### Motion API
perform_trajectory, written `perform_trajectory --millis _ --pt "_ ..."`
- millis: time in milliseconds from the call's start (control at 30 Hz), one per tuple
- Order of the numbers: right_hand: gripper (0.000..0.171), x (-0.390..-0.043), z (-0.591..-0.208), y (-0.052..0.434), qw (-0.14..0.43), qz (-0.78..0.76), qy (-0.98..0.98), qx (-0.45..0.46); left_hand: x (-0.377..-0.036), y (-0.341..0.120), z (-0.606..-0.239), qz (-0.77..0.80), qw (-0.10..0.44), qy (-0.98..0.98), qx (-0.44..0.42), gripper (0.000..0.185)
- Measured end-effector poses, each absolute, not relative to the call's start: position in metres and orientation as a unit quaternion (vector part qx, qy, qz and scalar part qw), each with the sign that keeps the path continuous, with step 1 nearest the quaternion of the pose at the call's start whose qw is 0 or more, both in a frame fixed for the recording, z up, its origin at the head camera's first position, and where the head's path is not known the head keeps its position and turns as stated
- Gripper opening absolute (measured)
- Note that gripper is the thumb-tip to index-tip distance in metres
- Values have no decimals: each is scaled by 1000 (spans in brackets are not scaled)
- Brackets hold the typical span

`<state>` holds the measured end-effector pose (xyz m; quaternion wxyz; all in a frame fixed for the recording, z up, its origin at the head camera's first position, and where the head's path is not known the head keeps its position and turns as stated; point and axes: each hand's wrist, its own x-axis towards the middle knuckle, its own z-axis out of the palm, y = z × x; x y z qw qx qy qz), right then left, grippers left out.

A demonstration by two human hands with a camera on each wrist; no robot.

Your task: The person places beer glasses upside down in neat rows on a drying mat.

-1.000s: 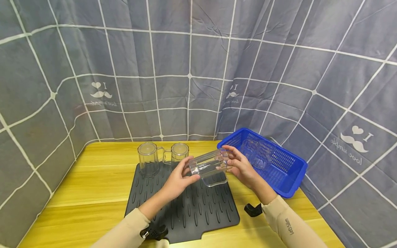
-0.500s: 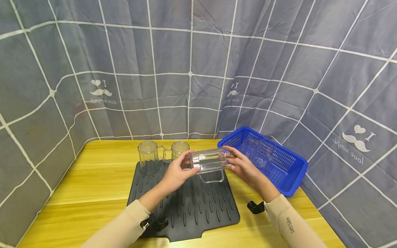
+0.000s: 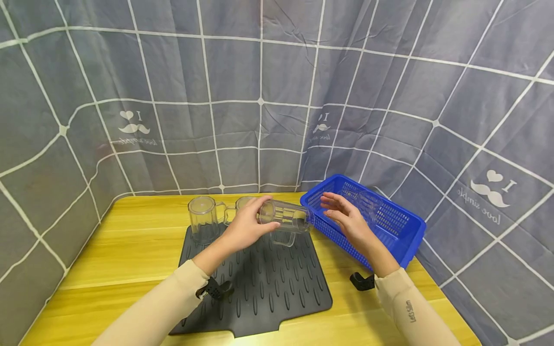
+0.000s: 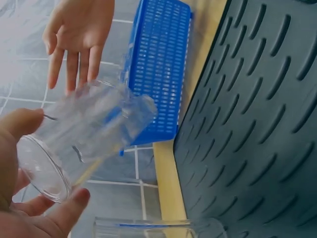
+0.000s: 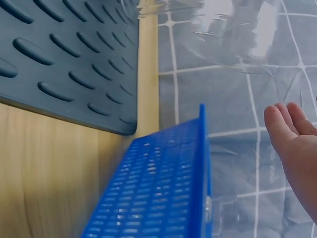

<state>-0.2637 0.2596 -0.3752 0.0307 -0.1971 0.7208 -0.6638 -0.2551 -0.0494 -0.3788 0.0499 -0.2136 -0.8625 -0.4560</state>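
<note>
My left hand [image 3: 246,221] grips a clear glass mug [image 3: 283,215] near one end, thumb in front. The mug lies on its side in the air above the black ridged drying mat [image 3: 268,288], its handle hanging below. In the left wrist view, fingers and thumb wrap round the end of the mug [image 4: 94,129] nearest me. My right hand [image 3: 352,223] is apart from the mug, fingers extended over the near side of the blue basket [image 3: 346,245]. The right wrist view shows that hand [image 5: 297,139] holding nothing.
Two more glass mugs stand at the mat's back edge: one mug [image 3: 203,218] in plain sight, the other [image 3: 243,203] partly behind my left hand. Clear glassware [image 3: 368,206] sits in the basket. A grey checked curtain [image 3: 233,120] rises behind the wooden table [image 3: 130,250].
My right hand has let go of the mug and drawn back to the right. The mug, now in my left hand alone, has shifted slightly left and tipped down at its right end.
</note>
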Motion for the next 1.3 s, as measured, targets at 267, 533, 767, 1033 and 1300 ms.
perform_trajectory --millis 267,533,767,1033,1300 --pt "50 -264 -370 266 7 -672 710 -210 -268 -33 -370 -359 48 -907 -215 74" --pt "50 -260 -368 269 6 -673 709 -209 -279 -22 -367 -311 41 -922 -225 72" --pt "49 -259 -368 271 9 -677 704 -212 -292 -15 -367 -295 56 -927 -223 72" --pt "49 -257 -372 273 13 -679 705 -205 -304 -6 -370 -277 68 -934 -213 67" --pt "51 -255 -375 276 12 -683 704 -194 -312 2 -374 -256 62 -942 -207 64"
